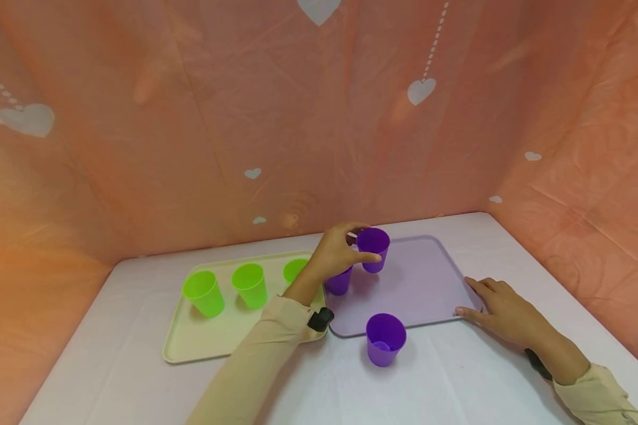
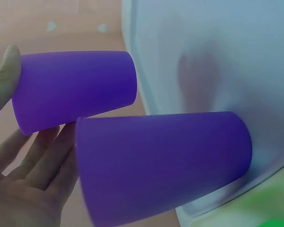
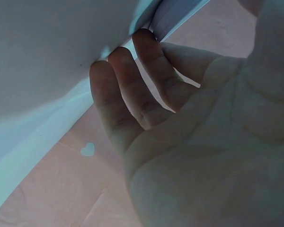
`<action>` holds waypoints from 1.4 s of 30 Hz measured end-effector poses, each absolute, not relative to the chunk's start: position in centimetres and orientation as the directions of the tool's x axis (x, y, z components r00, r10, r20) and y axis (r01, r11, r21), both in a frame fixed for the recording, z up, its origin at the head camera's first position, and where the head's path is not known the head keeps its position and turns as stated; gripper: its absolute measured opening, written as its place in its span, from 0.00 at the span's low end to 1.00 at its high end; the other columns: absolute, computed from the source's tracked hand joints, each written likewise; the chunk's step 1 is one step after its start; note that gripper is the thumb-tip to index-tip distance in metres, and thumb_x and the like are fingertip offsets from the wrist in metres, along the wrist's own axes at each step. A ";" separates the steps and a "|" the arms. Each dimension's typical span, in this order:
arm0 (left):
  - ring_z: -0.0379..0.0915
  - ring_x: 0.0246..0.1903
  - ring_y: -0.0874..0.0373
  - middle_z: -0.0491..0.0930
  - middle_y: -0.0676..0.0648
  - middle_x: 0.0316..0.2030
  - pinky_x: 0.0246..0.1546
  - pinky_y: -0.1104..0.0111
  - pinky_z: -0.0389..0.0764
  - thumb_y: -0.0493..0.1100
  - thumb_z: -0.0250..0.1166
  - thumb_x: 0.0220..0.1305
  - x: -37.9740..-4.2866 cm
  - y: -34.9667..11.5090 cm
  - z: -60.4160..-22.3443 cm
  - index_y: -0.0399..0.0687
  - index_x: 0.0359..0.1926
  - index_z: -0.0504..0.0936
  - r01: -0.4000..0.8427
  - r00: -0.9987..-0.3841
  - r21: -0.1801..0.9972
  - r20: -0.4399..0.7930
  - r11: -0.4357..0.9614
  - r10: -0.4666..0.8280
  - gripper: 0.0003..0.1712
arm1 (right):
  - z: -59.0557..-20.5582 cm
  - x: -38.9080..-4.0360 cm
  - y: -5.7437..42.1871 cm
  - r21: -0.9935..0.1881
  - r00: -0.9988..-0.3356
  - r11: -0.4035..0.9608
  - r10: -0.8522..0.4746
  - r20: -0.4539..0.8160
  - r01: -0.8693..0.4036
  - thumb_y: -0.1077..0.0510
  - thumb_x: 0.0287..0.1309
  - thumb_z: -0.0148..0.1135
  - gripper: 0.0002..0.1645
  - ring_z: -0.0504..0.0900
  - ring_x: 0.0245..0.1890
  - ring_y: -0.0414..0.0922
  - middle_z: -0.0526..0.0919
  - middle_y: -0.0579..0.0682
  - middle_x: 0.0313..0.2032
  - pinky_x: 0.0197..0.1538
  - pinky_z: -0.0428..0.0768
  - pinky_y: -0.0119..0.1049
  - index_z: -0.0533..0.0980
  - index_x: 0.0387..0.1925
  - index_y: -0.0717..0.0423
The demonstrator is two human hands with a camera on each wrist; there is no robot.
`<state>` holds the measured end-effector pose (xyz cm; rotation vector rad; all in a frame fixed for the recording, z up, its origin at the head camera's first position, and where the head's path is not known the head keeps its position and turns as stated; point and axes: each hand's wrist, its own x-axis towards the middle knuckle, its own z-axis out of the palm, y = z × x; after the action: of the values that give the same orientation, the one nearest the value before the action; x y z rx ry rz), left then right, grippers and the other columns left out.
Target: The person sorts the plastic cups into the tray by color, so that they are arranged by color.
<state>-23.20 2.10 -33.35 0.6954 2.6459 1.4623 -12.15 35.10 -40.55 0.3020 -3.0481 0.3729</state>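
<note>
My left hand [image 1: 336,252] holds a purple cup [image 1: 373,250] between thumb and fingers near its rim, over the lilac tray [image 1: 430,280]. In the left wrist view the held cup [image 2: 75,87] is apart from the tray. A second purple cup [image 1: 339,283] stands on the tray's left part, partly hidden by my left hand. In front of the tray, a third purple cup [image 1: 385,339] stands upright on the table. My right hand [image 1: 505,310] rests at the tray's front right corner, its fingertips [image 3: 104,75] touching down and its fingers loosely extended.
To the left lies a cream tray [image 1: 191,348] bearing three green cups [image 1: 250,286], one partly behind my left forearm. A white cloth [image 1: 340,389] covers the table. Orange fabric [image 1: 202,147] with white hearts hangs behind and at the sides.
</note>
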 end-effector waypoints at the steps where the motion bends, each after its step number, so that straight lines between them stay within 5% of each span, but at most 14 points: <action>1: 0.80 0.52 0.47 0.81 0.46 0.56 0.51 0.61 0.83 0.51 0.82 0.46 -23.2 2.3 -33.4 0.49 0.61 0.79 0.366 -0.898 0.805 0.175 0.466 0.403 0.40 | -40.5 -12.1 35.1 -0.233 -0.979 0.952 -0.186 0.079 -0.200 0.31 0.60 0.61 0.53 0.72 0.59 0.64 0.73 0.68 0.60 0.54 0.76 0.66 0.65 0.69 0.67; 24: 0.84 0.52 0.53 0.83 0.46 0.57 0.52 0.68 0.82 0.49 0.81 0.47 -24.5 4.6 -34.7 0.49 0.62 0.80 0.422 -0.858 0.648 0.059 0.634 0.510 0.39 | -40.4 -12.1 35.1 -0.233 -0.976 0.949 -0.195 0.097 -0.213 0.32 0.60 0.62 0.52 0.72 0.59 0.64 0.74 0.68 0.59 0.55 0.76 0.66 0.65 0.69 0.68; 42: 0.81 0.55 0.51 0.83 0.46 0.57 0.56 0.66 0.81 0.49 0.81 0.47 -24.6 4.3 -34.7 0.48 0.63 0.78 0.416 -0.852 0.665 0.047 0.620 0.521 0.41 | -40.7 -12.2 35.2 -0.233 -0.977 0.950 -0.193 0.087 -0.208 0.32 0.60 0.62 0.52 0.72 0.58 0.64 0.74 0.68 0.59 0.54 0.76 0.65 0.65 0.68 0.68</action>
<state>-24.64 4.30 -34.73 0.7837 2.6897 1.0456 -12.23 35.15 -40.65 0.3132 -3.0395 0.3731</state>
